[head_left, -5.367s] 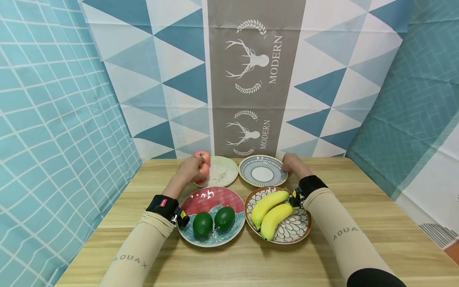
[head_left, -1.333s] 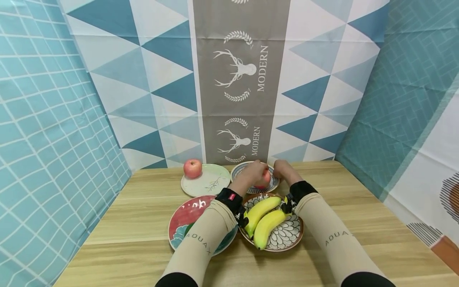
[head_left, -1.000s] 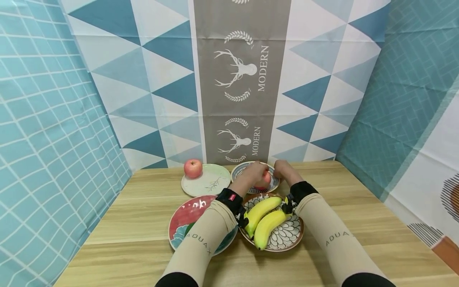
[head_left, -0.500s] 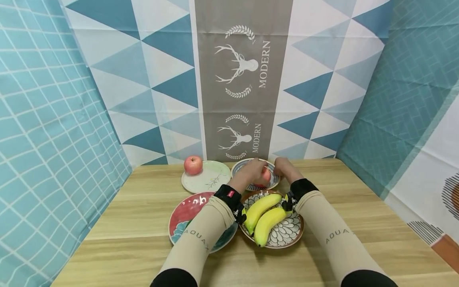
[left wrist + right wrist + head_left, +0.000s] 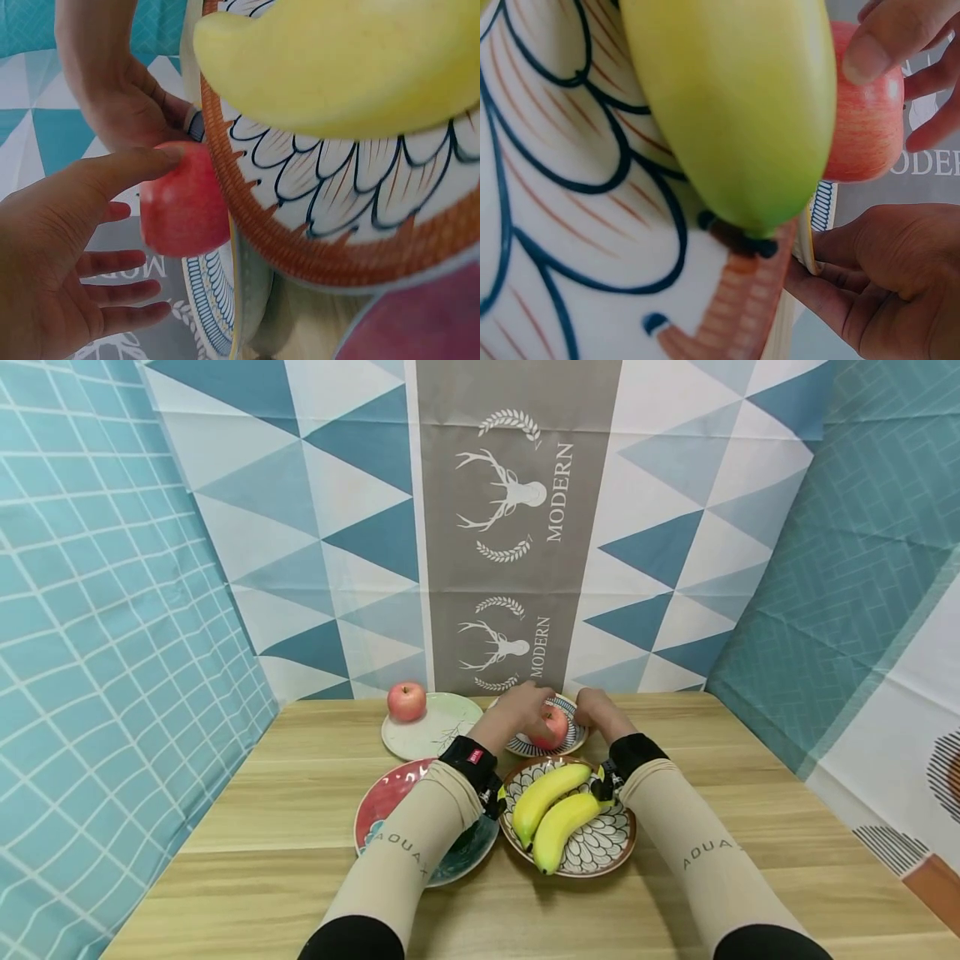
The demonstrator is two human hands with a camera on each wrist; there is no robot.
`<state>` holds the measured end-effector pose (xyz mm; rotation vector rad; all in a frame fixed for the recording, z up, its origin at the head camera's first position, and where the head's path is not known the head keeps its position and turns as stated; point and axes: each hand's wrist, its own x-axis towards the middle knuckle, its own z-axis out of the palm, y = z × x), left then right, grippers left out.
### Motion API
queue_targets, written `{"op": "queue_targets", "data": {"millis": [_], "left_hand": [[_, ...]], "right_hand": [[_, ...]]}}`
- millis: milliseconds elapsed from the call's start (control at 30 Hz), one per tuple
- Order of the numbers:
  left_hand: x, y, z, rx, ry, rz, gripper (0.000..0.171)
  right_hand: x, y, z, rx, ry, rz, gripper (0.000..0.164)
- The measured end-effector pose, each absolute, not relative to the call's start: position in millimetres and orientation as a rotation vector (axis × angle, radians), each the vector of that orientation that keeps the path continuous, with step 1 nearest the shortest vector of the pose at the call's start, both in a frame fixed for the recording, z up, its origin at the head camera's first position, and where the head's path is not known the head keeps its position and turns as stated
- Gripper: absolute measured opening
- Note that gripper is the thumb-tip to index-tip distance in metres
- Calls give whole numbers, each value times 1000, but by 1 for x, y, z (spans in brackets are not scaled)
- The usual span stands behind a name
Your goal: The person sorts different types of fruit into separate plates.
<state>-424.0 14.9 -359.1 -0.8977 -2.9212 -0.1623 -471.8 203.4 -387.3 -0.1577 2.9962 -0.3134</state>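
Observation:
In the head view a red apple (image 5: 553, 727) sits on the small blue-striped plate (image 5: 573, 737) at the back. Close on its left is my left hand (image 5: 516, 714), fingers spread; the left wrist view shows the thumb (image 5: 139, 166) over the apple and the other fingers straight. My right hand (image 5: 600, 710) pinches the plate's right rim between thumb and fingers, as the right wrist view shows at the rim (image 5: 804, 244). A second apple (image 5: 407, 702) lies on the pale green plate (image 5: 420, 742) to the left.
Two bananas (image 5: 562, 831) lie on a brown-rimmed petal-pattern plate (image 5: 607, 852) in front, below both wrists. My left forearm covers much of a red-and-blue plate (image 5: 378, 802). A patterned cloth backdrop (image 5: 360, 568) stands right behind the table (image 5: 262, 827).
One apple has gone from the pale green plate to the blue-striped plate in my left hand. Since half a second ago that hand's fingers have loosened and drawn slightly left. My right hand stays at the rim.

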Motion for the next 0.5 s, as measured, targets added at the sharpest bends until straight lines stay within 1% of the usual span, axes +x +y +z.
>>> {"op": "queue_targets", "data": {"millis": [300, 500], "left_hand": [[-426, 2, -354, -874, -2941, -239, 80], [-427, -9, -347, -825, -2949, -184, 80]], "right_hand": [[-472, 204, -389, -185, 3023, -334, 7], [-470, 204, -388, -183, 3015, -329, 8]]}}
